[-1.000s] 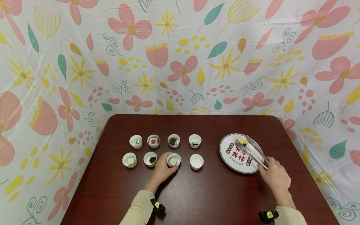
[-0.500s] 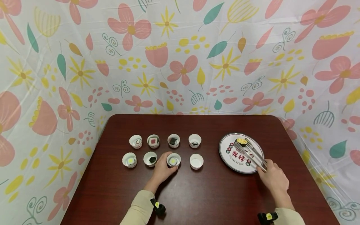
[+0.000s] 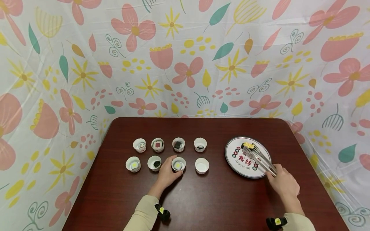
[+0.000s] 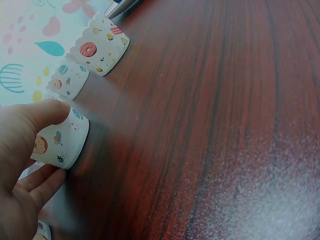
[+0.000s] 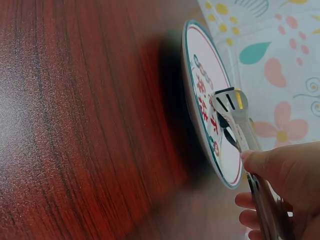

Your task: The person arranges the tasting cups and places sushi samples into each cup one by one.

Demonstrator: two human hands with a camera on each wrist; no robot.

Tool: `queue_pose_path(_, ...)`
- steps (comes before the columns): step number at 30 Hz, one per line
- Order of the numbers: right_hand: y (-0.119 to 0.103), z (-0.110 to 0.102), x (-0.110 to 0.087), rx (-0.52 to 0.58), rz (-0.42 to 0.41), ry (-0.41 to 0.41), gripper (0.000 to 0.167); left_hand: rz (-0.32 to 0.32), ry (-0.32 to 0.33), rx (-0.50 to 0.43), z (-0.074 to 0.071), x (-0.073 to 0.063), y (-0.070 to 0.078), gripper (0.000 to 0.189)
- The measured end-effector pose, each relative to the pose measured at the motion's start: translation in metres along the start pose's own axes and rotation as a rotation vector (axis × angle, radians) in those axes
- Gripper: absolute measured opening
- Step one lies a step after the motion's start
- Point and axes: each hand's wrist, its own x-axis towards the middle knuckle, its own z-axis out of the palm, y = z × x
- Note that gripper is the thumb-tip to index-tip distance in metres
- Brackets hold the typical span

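My left hand (image 3: 167, 171) grips a small white paper cup (image 4: 72, 140) by its sides, thumb on one side and fingers on the other. Inside it lies a pale sushi piece (image 3: 178, 166) with a yellow-green centre. Over on the right, my right hand (image 3: 284, 181) holds metal tongs (image 3: 263, 162) by the handle end. The slotted tips reach over a round white plate (image 3: 235, 168) with red lettering and a dark rim. A sushi piece topped with yellow bits (image 3: 248, 145) sits near the plate's far side, with the tongs' tips right at its near edge, overlapping it.
Around the held cup stand several matching paper cups in two rows. One holds a sushi piece with a red centre (image 3: 157, 145), another a dark piece (image 3: 156, 164). A cup (image 3: 202, 171) without visible food stands to its right. A patterned cloth (image 3: 188, 64) hangs behind the brown table (image 3: 185, 205).
The tongs' arms have drawn closer together, and their tips have slid back from around the yellow-topped sushi to its near edge. My right hand has shifted slightly. The left hand stays put.
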Motion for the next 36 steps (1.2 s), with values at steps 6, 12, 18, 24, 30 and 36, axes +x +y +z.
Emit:
queue_pose_path(6,-0.001,-0.001,0.002,-0.008,0.019,-0.035,0.047,-0.011,-0.003,-0.003,-0.001,-0.002,0.001,0.077)
queue_pose_path(12,-0.004,-0.002,0.002,-0.01,0.025,-0.056,0.045,0.016,0.006,0.0,-0.002,-0.003,0.002,0.083)
queue_pose_path(18,-0.004,-0.002,0.001,-0.008,0.012,-0.049,0.044,0.052,-0.007,0.004,-0.005,-0.004,0.007,0.083)
queue_pose_path(24,-0.007,0.001,0.005,-0.007,0.004,-0.056,0.049,0.089,-0.014,0.022,-0.011,-0.004,0.016,0.081)
queue_pose_path(30,-0.011,0.0,0.01,-0.024,-0.009,-0.069,0.05,0.129,-0.024,0.034,-0.016,-0.002,0.024,0.082)
queue_pose_path(36,-0.014,-0.005,0.01,-0.03,-0.007,-0.094,0.046,0.144,-0.064,0.007,-0.02,-0.001,0.037,0.083)
